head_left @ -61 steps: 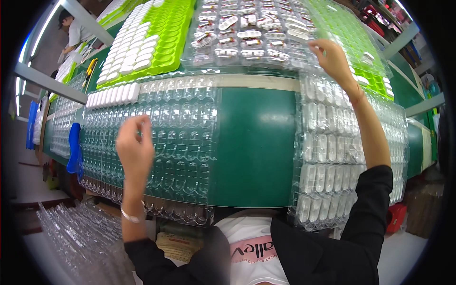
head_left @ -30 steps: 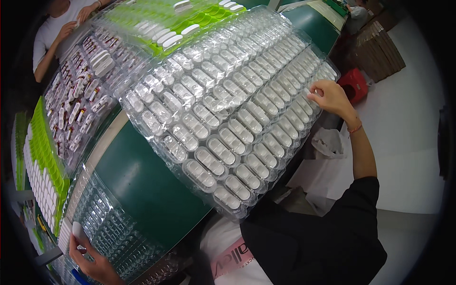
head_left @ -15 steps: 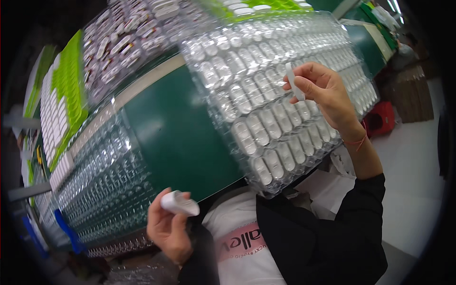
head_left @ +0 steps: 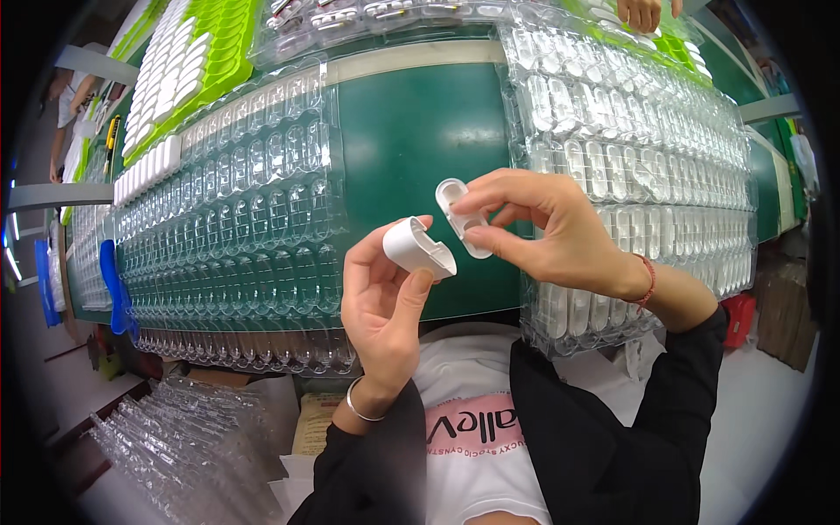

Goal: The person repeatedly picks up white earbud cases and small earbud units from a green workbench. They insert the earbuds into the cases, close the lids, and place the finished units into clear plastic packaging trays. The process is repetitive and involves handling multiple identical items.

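Observation:
My left hand (head_left: 382, 306) is closed around a small white plastic shell (head_left: 418, 248), rounded like an earbud case body, its open end tilted to the right. Just beside it, my right hand (head_left: 551, 229) pinches a white oval insert (head_left: 461, 219) with recesses in it, between thumb and fingers. Shell and insert are close together but seem apart, above the green table (head_left: 420, 131). To the right lies a clear blister tray (head_left: 634, 188) with rows of white oval parts. A clear tray (head_left: 236, 210) on the left has rows of cavities that look unfilled.
Bright green trays (head_left: 214, 66) with white pieces stand at the far left, next to a white row of parts (head_left: 147, 171). A blue bracket (head_left: 112, 284) juts at the left edge. Stacked clear trays (head_left: 192, 437) lie below. Another person's hand (head_left: 641, 13) reaches in at the top right.
My right hand has come away from the right tray with the oval insert, toward my left hand. My left hand has risen with the shell. The view has turned.

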Demonstrator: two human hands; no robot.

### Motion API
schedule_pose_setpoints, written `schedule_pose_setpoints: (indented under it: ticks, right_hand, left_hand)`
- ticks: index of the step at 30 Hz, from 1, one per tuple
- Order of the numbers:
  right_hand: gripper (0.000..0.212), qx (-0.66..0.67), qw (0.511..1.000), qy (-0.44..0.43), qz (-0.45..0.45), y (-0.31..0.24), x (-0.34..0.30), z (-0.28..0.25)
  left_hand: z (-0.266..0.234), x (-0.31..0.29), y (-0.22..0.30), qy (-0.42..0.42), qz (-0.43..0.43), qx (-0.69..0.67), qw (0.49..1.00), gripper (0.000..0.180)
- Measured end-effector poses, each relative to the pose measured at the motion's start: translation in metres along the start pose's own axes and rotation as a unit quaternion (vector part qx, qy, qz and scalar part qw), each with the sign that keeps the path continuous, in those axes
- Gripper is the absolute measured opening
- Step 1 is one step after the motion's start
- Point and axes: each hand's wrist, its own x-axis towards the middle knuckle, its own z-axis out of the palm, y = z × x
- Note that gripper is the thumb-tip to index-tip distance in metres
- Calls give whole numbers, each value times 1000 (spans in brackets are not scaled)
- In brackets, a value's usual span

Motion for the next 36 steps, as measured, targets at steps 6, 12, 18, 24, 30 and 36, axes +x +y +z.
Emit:
schedule_pose_setpoints:
  ticks: [6,12,18,24,30,36]
  right_hand:
    - [25,-5,999,-36,37,-5,1,1]
    - [27,3,999,-32,-18,5,1,1]
    - [26,-1,999,-21,-26,6,2,3]
    - [28,-18,999,-27,-19,5,2,1]
    - [30,-33,998,-18,-51,9,1,1]
    - [23,-34,998,-16,-47,5,2,3]
  left_hand:
    - [-3,4,-6,-30,2,-7,1000,42]
    - [-4,4,-12,-41,-3,-16,999,42]
    - [-8,6,-14,-50,-17,-34,998,42]
    - [-8,8,-12,-46,-23,-41,998,43]
    - [-7,7,-6,-20,-3,-32,999,43]
    - [-7,4,-7,-17,-21,-49,998,45]
